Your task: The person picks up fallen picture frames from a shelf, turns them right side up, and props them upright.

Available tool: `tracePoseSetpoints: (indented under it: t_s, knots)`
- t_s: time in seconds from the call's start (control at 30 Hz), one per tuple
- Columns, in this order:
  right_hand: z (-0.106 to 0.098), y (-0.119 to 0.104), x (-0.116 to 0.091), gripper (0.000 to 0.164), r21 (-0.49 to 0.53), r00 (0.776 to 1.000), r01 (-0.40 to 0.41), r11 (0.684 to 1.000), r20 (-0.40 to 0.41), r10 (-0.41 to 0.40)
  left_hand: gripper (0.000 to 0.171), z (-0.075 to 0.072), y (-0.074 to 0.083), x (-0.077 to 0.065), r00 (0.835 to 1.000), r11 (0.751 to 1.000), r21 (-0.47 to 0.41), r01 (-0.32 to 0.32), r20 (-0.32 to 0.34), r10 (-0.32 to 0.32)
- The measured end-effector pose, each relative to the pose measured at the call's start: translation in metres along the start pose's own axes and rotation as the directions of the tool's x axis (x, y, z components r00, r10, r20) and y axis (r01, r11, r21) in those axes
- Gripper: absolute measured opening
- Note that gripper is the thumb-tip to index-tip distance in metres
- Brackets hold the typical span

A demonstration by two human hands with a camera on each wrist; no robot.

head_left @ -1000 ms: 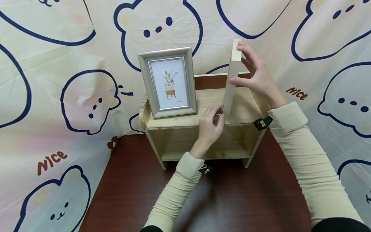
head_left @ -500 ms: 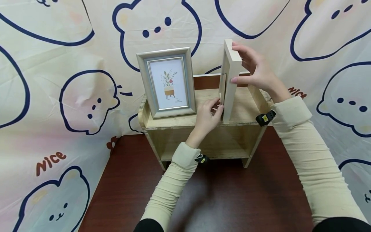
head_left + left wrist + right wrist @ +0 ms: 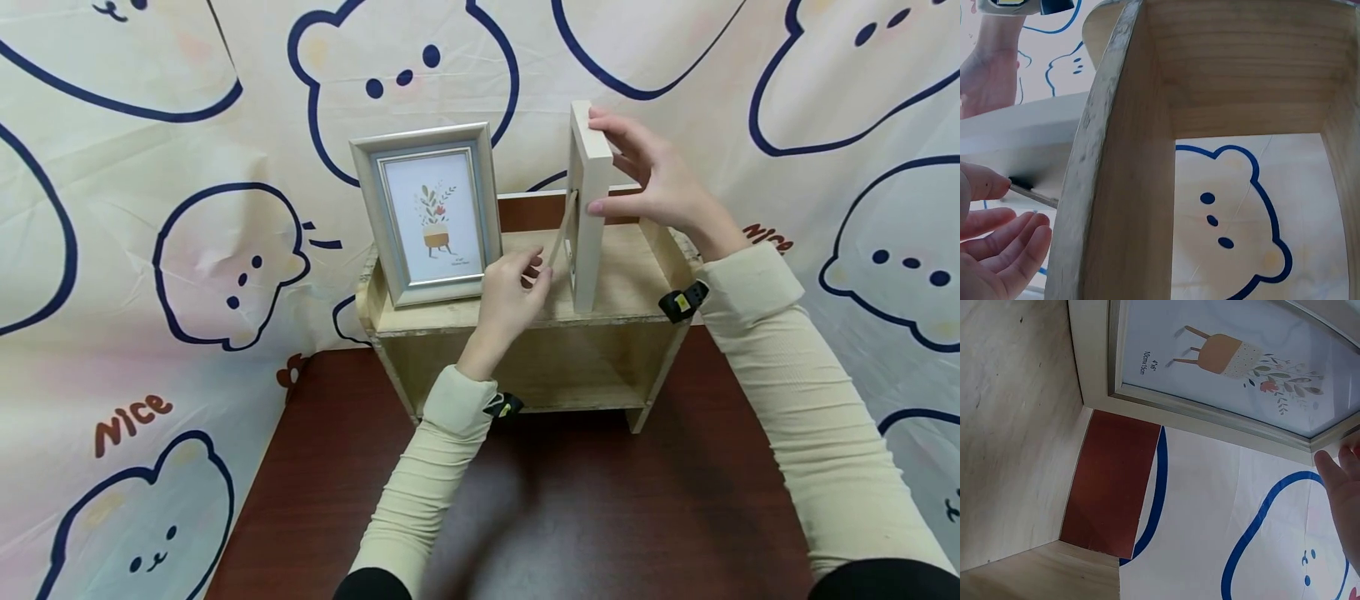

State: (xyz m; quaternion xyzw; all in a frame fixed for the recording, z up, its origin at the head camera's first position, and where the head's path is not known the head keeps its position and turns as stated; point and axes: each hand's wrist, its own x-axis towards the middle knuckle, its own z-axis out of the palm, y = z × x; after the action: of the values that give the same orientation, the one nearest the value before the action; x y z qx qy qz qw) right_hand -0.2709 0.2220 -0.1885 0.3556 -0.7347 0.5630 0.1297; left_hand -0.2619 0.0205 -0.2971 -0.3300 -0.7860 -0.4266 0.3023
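My right hand (image 3: 660,183) grips the upper part of a pale picture frame (image 3: 595,221), with fingertips at the top edge and thumb on the near side. The frame stands upright on the wooden shelf's top board, almost edge-on in the head view. Its plant picture (image 3: 1229,369) shows in the right wrist view. My left hand (image 3: 512,296) pinches the end of the frame's back support leg (image 3: 561,233), which slants out leftward from the back. In the left wrist view, thumb and fingers meet near that leg (image 3: 1035,195).
A second picture frame (image 3: 491,200) with a grey-blue mat stands at the left on the same small wooden shelf (image 3: 420,317). The shelf has a lower compartment and rests on a dark red table (image 3: 600,517). A bear-print cloth (image 3: 187,150) hangs behind.
My left hand has moved left, swinging the support leg out from the frame's back. The held frame has shifted slightly left and turned, showing more of its back. My right hand keeps its grip.
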Motion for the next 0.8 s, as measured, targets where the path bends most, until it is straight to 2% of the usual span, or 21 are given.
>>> tracePoseSetpoints:
  t_s: [0.4,0.67,0.8]
  knots:
    - [0.007,-0.001,0.011,0.079,-0.123,0.999,0.004,0.992,0.054,0.003,0.018,-0.015,-0.011,-0.003,0.997,0.995,0.094,-0.017,-0.068,0.024]
    - [0.009,-0.006,0.016,0.080,-0.240,0.996,-0.001,0.971,0.083,0.021,0.015,-0.013,-0.010,-0.007,0.998,0.980,0.190,-0.052,-0.021,0.057]
    - [0.011,-0.008,0.019,0.081,-0.265,0.995,-0.020,0.964,0.085,0.044,0.014,-0.012,-0.010,-0.009,0.998,0.977,0.206,-0.055,-0.025,0.061]
